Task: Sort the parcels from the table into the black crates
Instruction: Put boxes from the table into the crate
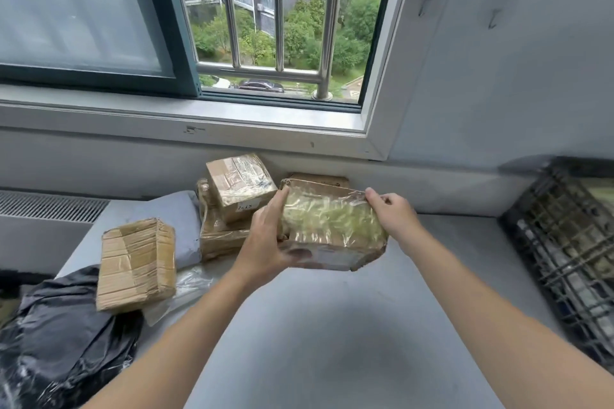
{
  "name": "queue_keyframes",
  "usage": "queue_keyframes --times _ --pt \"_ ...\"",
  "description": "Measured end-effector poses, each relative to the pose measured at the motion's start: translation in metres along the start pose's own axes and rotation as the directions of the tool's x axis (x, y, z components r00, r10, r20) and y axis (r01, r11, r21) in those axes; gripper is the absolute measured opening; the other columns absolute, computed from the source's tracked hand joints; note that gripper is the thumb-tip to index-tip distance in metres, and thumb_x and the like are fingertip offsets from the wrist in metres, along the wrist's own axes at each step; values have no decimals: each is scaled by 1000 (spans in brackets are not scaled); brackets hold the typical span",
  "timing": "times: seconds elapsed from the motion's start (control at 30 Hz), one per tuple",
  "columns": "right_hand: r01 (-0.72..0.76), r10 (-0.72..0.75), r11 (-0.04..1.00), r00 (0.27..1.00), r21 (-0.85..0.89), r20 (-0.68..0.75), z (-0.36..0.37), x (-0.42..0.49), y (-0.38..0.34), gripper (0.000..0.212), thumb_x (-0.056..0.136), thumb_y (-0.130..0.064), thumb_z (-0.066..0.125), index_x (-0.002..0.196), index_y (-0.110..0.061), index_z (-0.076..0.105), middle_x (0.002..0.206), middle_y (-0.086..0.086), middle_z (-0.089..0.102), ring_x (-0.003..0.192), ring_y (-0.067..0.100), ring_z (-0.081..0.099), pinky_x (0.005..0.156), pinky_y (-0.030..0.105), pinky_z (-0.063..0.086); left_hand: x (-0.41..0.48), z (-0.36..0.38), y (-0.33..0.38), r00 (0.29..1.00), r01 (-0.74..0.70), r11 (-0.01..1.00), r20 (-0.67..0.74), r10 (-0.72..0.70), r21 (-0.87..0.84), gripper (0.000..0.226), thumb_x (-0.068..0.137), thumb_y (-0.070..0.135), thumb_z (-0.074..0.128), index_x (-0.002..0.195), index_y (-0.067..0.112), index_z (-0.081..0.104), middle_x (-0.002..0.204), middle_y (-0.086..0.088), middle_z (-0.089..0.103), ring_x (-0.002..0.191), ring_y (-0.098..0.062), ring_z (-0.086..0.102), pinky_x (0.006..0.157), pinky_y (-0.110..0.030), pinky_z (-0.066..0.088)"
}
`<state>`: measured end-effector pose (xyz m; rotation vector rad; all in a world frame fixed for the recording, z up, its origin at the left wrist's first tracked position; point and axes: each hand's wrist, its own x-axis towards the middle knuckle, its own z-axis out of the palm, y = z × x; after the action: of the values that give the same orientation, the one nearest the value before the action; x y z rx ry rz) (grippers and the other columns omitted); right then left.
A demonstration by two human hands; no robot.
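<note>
parcel (332, 226) held above the table (332, 335)
left grip (265, 242) wraps its near left end, right grip (393, 212) pinches the far right corner; best kept level, carried right and lowered well inside the black crate (564, 262), clear of the rim, before either lets go.

Parcels (237, 191) stacked left on table (332, 325); crate (564, 242) right.

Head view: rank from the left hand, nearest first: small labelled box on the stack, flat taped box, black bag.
1. Small labelled box: on the stack, beyond the left hand gripping the wrapped parcel.
2. Flat taped box: farther left on the table.
3. Black bag: far left, nearest the camera.
</note>
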<state>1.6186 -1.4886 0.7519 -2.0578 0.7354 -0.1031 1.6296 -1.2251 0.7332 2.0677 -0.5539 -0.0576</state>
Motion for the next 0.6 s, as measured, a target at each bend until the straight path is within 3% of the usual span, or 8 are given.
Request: queue_keyframes --times 0.1,0.17,0.23,0.27,0.37,0.47,0.53,0.6 --pt "38 -38 999 998 11 45 -13 1 -10 53 96 -60 46 103 -10 62 103 7 67 86 19 60 73 33 45 7 -1 13 997 -37 999 -74 38 4 108 69 40 87 148 50 15 127 16 41 118 -2 32 101 -25 32" --pt "52 -63 994 991 94 120 -23 0 -14 51 97 -61 43 117 -17 60 114 3 64 98 18 59 83 34 47 12 -2 22 996 -15 999 -93 12 -39 103 67 54 80 151 45 22 129 22 41 125 -6 34 106 -32 34" --pt "17 -74 974 967 227 245 -33 -1 -14 60 94 -66 43 135 -24 54 134 -2 58 123 20 54 106 44 44 19 -4 29 991 48 993 -120 -62 -112 101 65 62 78 151 41 28 131 13 49 129 -19 44 107 -43 42" --pt "5 -87 965 949 263 303 -37 -1 -12 65 92 -70 43 142 -29 49 142 -6 53 131 19 49 110 46 40 22 -5 32 986 75 990 -140 -92 -120 99 67 64 78 151 40 30 133 7 51 130 -22 46 106 -46 43" --pt "18 -131 960 911 281 391 -43 -4 -8 82 77 -87 46 145 -41 42 148 -17 45 134 11 43 102 41 45 31 -8 41 979 88 993 -176 -101 -82 89 74 63 72 150 39 30 131 6 50 131 -23 43 105 -47 43" --pt "74 -211 929 911 362 355 -42 -6 -6 110 55 -94 57 148 -39 36 145 -13 50 135 13 46 106 43 44 37 -7 49 975 115 990 -183 -128 -83 84 80 61 71 150 38 30 124 11 54 117 -16 51 93 -36 48" --pt "135 -273 901 915 412 297 -42 -6 -6 114 54 -89 65 150 -36 35 142 -15 52 133 8 48 107 35 42 41 -5 54 966 139 983 -203 -161 -120 82 80 63 66 149 35 32 107 26 52 100 -5 54 73 -17 45" --pt "174 -295 898 920 404 259 -42 -7 -7 112 56 -86 68 151 -37 33 144 -12 51 133 9 47 114 39 37 43 -6 58 960 152 974 -211 -186 -169 83 78 68 62 149 34 33 107 25 52 101 -9 54 68 -15 42"
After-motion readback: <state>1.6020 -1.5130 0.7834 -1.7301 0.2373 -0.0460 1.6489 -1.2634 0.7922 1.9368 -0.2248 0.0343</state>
